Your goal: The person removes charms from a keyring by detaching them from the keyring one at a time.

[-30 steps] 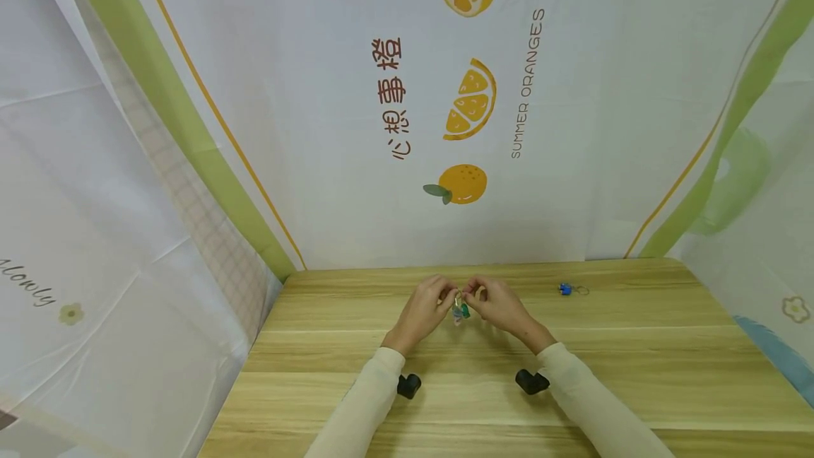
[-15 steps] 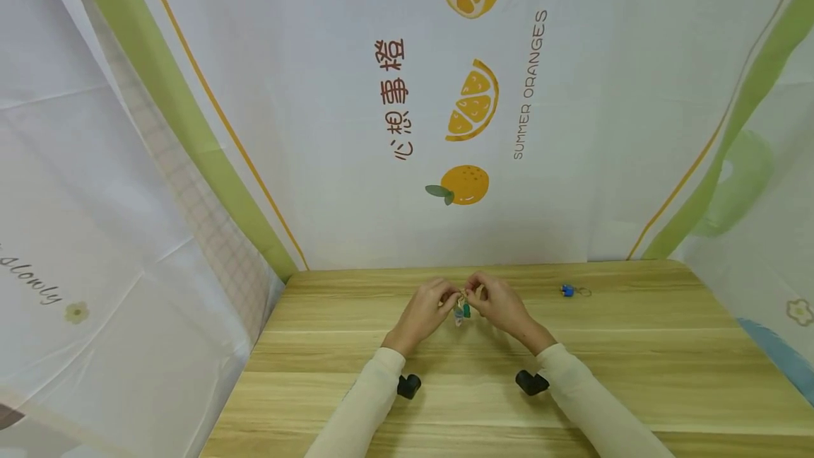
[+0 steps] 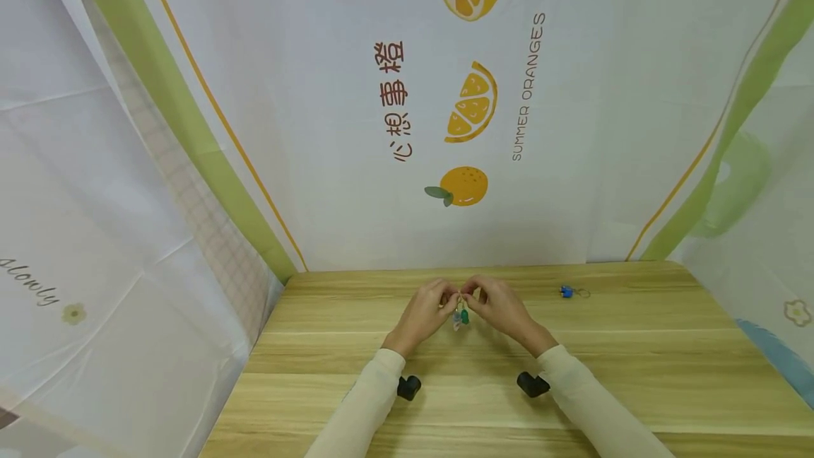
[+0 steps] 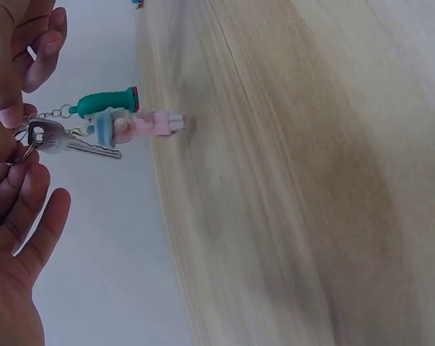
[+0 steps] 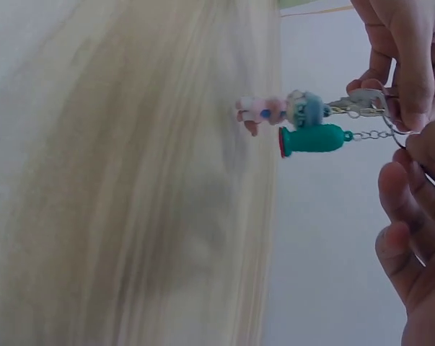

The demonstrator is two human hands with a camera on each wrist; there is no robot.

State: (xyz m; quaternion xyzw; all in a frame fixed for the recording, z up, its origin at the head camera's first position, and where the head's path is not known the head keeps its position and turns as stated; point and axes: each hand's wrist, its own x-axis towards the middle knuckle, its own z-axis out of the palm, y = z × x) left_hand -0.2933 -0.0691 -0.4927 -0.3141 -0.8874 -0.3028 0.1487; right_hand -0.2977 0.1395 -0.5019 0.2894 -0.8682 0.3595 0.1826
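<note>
The left hand (image 3: 422, 309) and right hand (image 3: 502, 308) pinch one key ring (image 4: 32, 149) between them, neither clearly nearer. A key (image 4: 55, 140), green charm (image 5: 314, 139) and small figurine (image 4: 148, 124) dangle below it, long axes pointing toward the bench (image 3: 343, 355), the green charm on the right hand's side. Farther out, right of both hands, a blue charm (image 3: 566, 292) lies on the bench.
</note>
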